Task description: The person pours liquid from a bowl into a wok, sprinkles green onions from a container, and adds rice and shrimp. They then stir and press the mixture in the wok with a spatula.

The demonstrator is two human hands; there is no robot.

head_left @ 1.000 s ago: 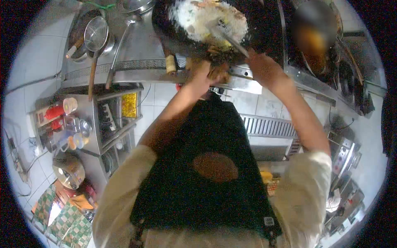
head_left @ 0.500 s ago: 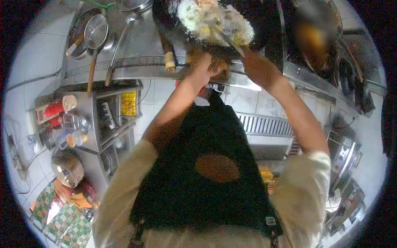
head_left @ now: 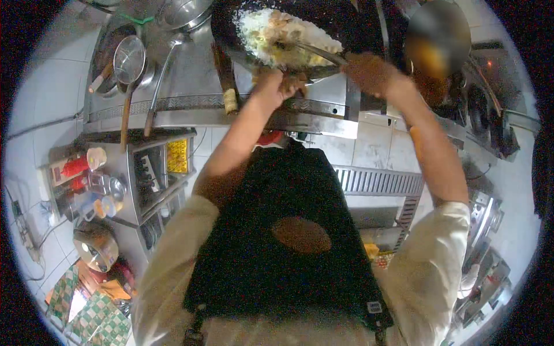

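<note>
We see the black wok (head_left: pixel 346 17) of rice (head_left: pixel 285 37) on the steel stove (head_left: pixel 190 98), our left hand (head_left: pixel 277 86) clenched on its near rim, our right hand (head_left: pixel 369 72) gripping the metal spatula (head_left: pixel 311 51) lying in the rice.

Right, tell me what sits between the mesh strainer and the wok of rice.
In the head view, a steel ladle and a wooden handle lie on the counter between the strainer and the wok.
</note>
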